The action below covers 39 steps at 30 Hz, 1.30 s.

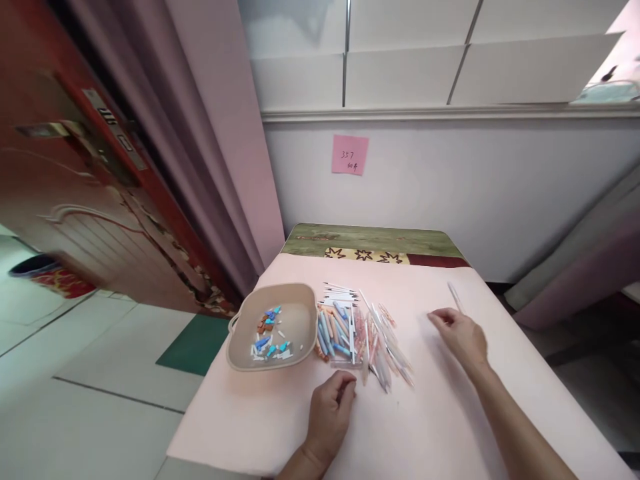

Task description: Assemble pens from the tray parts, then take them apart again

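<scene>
My left hand (pixel 331 412) rests on the pink table cover (pixel 280 413), fingers curled, its fingertips just below a clear box of coloured pen barrels (pixel 336 331). My right hand (pixel 460 335) lies on the cover further right, fingers curled and pinched; whether it holds something I cannot make out. A single white pen (pixel 455 297) lies just beyond its fingertips. Between the hands spreads a heap of thin pen refills and tubes (pixel 384 340). A beige bowl (pixel 239 333) with small blue, orange and white pen parts stands left of the box.
A small bundle of white sticks with black tips (pixel 339 292) lies behind the box. The table's far strip is green and patterned (pixel 370 241). A pink sticky note (pixel 349 155) hangs on the white wall. A red door (pixel 75 200) and curtain stand at left.
</scene>
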Each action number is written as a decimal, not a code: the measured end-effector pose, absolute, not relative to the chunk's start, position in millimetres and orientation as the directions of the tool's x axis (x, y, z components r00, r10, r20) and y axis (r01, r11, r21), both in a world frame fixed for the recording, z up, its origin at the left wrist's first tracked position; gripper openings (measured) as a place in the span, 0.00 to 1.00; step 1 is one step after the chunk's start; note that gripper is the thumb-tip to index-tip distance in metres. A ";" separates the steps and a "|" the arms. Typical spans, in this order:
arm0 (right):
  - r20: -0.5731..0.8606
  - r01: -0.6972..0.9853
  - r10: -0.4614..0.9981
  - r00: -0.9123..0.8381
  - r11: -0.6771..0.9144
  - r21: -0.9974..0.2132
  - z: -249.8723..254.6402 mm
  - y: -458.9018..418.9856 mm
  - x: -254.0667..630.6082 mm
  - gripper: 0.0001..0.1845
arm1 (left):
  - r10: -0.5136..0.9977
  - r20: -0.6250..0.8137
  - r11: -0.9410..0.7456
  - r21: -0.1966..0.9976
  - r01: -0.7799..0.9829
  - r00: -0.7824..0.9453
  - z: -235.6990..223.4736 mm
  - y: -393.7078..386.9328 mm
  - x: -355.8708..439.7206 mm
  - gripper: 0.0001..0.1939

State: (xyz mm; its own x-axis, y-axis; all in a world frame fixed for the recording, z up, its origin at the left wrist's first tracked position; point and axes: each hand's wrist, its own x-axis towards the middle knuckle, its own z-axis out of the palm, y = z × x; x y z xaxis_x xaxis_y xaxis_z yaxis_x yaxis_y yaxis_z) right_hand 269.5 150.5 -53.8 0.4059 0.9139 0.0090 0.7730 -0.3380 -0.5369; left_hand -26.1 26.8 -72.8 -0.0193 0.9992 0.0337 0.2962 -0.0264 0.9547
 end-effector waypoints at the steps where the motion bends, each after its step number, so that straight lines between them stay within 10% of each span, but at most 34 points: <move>1: -0.008 0.769 0.941 0.338 -0.281 -0.574 -51.2 145.1 254.1 0.16 | 0.999 0.034 -0.027 0.956 0.293 -0.016 -73.2 26.8 -26.8 0.09; 39: -0.078 0.919 0.970 0.230 -0.243 -0.312 -37.1 127.1 146.7 0.13 | 0.999 0.042 -0.042 0.984 0.170 0.009 -84.2 31.6 -38.5 0.10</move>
